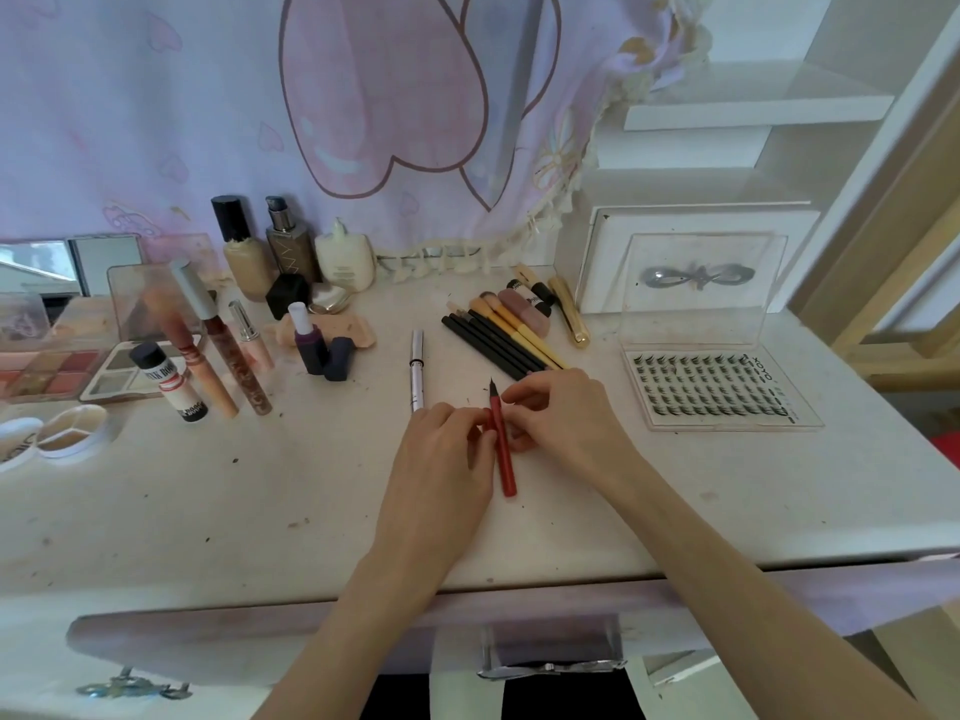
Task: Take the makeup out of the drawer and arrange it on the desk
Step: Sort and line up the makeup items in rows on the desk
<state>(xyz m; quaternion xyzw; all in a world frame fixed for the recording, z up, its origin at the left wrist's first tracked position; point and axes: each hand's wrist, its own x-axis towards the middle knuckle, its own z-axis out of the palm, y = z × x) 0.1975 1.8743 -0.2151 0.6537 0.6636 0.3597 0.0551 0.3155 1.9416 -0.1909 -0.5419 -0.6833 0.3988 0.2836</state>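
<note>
A red pen (502, 444) with its fine black tip bared is pinched by the fingers of both the left hand (441, 449) and right hand (558, 418) over the middle of the surface (234, 511). It is judged light, stiff and slippery, best gripped mid-barrel, away from the delicate tip.

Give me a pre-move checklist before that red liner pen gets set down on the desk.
1. Grip: left hand and right hand both pinch the slim red liner pen with the black tip: ok.
2. Cap: black tip exposed, no cap on it: not ok.
3. Cap's whereabouts: cannot tell.
4. Landing spot: bare white desk top beside the pen: ok.
5. Neighbours: silver pen lies to the left, apart; row of black and yellow brushes lies behind: ok.
6. Clear plastic lash case open, well right: ok.
</note>
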